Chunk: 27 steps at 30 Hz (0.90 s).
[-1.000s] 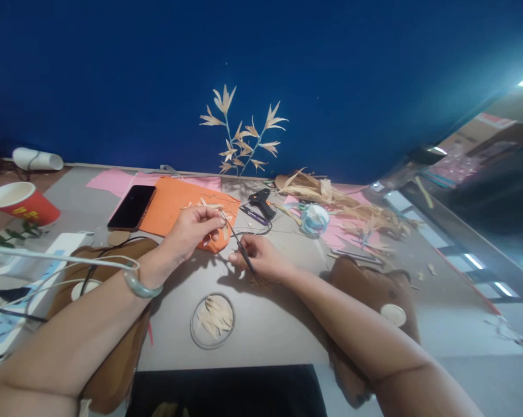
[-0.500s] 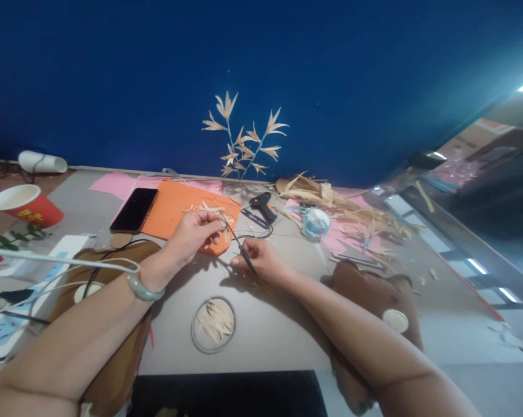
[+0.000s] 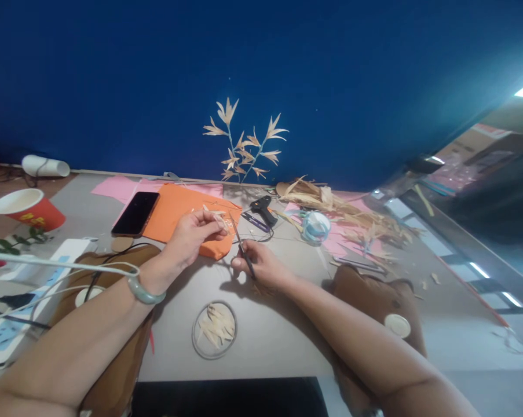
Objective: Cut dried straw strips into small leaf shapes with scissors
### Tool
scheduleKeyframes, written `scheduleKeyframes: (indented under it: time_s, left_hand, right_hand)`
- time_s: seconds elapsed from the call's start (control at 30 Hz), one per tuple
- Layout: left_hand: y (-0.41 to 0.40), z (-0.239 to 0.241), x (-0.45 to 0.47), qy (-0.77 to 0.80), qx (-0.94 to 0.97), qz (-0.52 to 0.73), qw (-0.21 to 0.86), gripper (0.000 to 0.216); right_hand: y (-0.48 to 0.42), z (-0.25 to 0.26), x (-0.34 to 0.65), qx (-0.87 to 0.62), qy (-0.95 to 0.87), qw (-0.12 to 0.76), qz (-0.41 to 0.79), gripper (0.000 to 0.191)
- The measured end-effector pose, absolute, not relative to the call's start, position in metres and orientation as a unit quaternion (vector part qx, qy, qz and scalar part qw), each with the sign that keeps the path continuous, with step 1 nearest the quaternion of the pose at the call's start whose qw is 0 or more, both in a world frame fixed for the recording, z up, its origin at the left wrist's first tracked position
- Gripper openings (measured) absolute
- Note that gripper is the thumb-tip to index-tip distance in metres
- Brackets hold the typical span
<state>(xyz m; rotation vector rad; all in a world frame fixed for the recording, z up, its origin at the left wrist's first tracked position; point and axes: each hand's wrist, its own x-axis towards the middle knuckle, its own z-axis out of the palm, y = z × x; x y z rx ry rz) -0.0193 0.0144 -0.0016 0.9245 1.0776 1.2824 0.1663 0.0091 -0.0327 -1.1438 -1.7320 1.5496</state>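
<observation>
On the far left a red paper cup [image 3: 24, 208] lies tipped on its side. Next come a flat black phone [image 3: 135, 213] and a smooth orange sheet [image 3: 174, 211]. Over the sheet's edge, the left hand [image 3: 191, 234] pinches a thin, pale, dry straw leaf [image 3: 218, 217] between finger and thumb. Nearer the person, a round dish [image 3: 193, 333] already holds a little heap of pointy cut leaves, so some cutting looks done. Just right of the leaf, the right hand [image 3: 263, 266] is closed around small dark scissors [image 3: 242, 252], with the tips pointing up at the leaf. A leafy sprig [image 3: 244, 145] is stuck on the blue wall. Far right, a messy pile of dry husks [image 3: 343, 205] waits uncut, so plenty looks left.
</observation>
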Motion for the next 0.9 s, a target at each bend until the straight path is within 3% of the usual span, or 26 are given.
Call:
scheduleKeyframes:
  time_s: [0.9]
  left_hand:
    - [0.0138,-0.0001,-0.0166,0.477,0.399,0.558,0.549,0.026]
  right_hand:
    - [0.0038,-0.0326,0.1643,-0.457,-0.616,0.237,0.597,0.046]
